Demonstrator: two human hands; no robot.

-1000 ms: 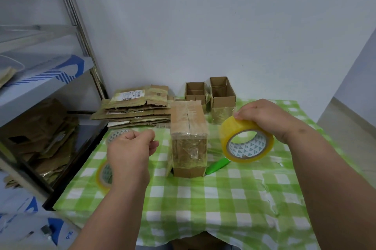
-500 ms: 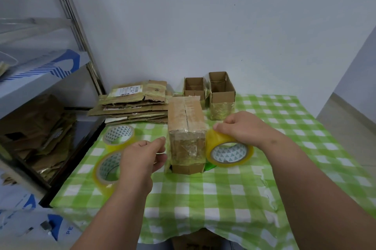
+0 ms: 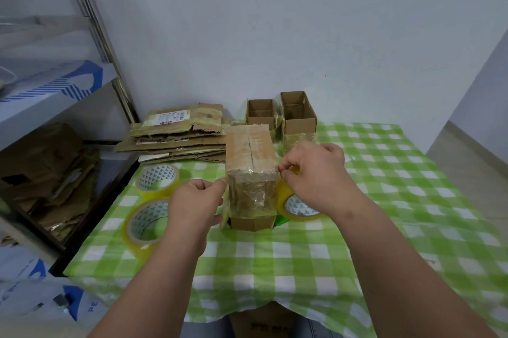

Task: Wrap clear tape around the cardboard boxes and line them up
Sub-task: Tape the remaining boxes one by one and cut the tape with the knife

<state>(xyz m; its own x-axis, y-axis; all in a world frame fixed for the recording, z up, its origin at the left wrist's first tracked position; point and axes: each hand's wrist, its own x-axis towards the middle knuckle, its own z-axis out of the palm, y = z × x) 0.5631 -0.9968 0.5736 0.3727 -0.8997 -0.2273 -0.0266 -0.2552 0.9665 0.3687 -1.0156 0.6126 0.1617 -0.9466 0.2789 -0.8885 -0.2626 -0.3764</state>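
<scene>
Closed box (image 3: 250,172) upright at centre of checked table (image 3: 302,255), flaps shut, clear tape across top and front face. Left hand (image 3: 196,200) against box's left side, fingers curled, thumb and forefinger pinched at upper left front corner; presumably on tape end, but film too clear to confirm. Right hand (image 3: 313,172) at box's right side, gripping tape roll (image 3: 295,204) from above, fingertips pinched at upper right front corner. Roll on edge, touching box's right face, resting on or just above table. Box thus between both hands, each grip at top front edge.

Two spare rolls (image 3: 148,220) left of left hand, one lying flat, one tilted. Two open boxes (image 3: 298,117) side by side behind closed box, near wall, lower parts taped. Flat cardboard stack (image 3: 178,137) at rear left. Shelf (image 3: 55,90) with cardboard scrap at far left.
</scene>
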